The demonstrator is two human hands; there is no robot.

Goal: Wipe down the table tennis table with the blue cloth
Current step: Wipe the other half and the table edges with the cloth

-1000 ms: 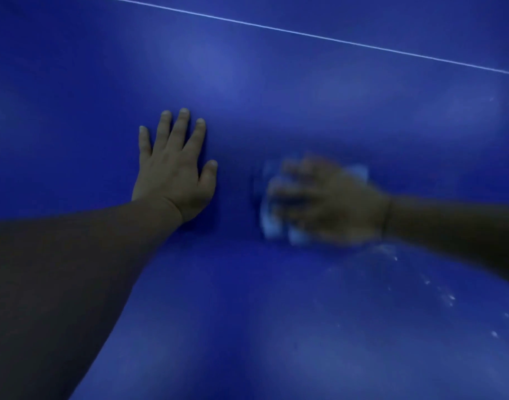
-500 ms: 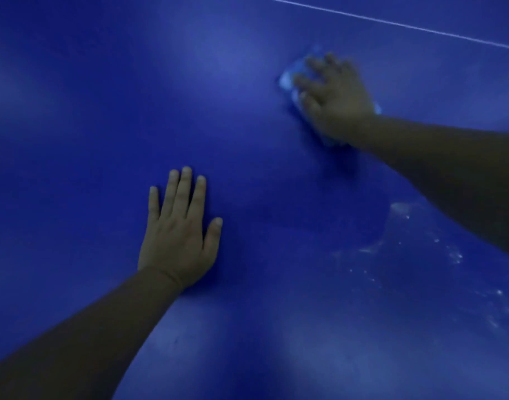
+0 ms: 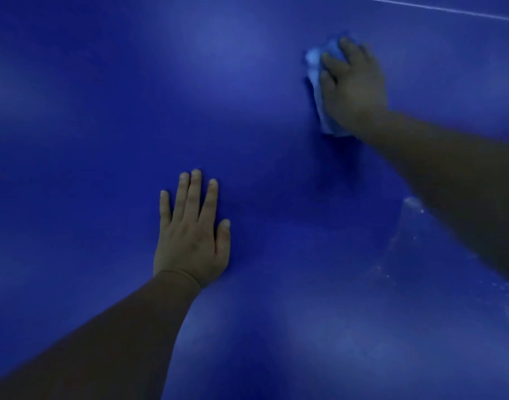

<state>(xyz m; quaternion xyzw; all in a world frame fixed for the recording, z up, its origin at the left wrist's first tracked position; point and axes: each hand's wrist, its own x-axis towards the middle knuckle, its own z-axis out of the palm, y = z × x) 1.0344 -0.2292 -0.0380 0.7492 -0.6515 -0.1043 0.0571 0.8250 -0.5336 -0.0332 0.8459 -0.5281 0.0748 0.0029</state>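
Note:
The dark blue table tennis table fills the whole view. My right hand lies on top of the pale blue cloth at the upper right and presses it flat onto the surface; the cloth shows past the fingertips and along the hand's left side, the rest is hidden under the palm. My left hand rests flat on the table near the middle, fingers straight and together, holding nothing.
A thin white line crosses the table at the top right. Pale dusty smears and specks lie on the surface below my right forearm, toward the right edge of the view.
My right hand swept the cloth from beside my left hand away to the far upper right, and has since shifted slightly nearer. My left hand has stayed planted on the table.

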